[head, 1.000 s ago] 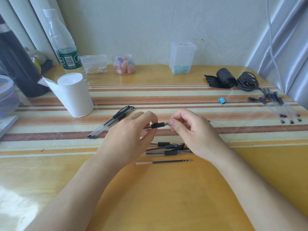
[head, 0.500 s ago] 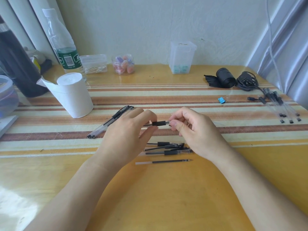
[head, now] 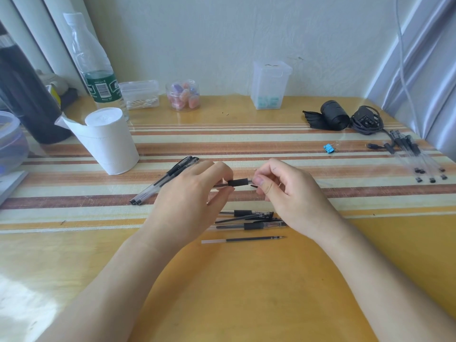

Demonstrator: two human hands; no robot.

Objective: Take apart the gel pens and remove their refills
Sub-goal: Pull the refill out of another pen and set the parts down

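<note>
A gel pen (head: pixel 238 182) with a black rubber grip is held level above the striped mat. My left hand (head: pixel 190 196) grips its barrel, most of which is hidden behind the fingers. My right hand (head: pixel 283 188) pinches the tip end of the same pen. Below the hands lies a small pile of pen parts (head: pixel 249 219) and, nearest me, one loose refill (head: pixel 244 240). Two capped pens (head: pixel 165 180) lie side by side to the left. Several clear empty barrels (head: pixel 417 159) lie at the far right.
A toilet paper roll (head: pixel 108 141) stands left, with a water bottle (head: pixel 95 67) and a dark flask (head: pixel 27 95) behind. Along the wall: a cotton swab box (head: pixel 140 95), an eraser jar (head: pixel 183 95), a clear box (head: pixel 270 85). A bag roll (head: pixel 330 114), charger cable (head: pixel 366 122) and blue clip (head: pixel 329 148) sit right.
The hands have stayed in place. The right fingers have shifted slightly at the pen's tip end, and the pen's black grip shows a little more between the hands.
</note>
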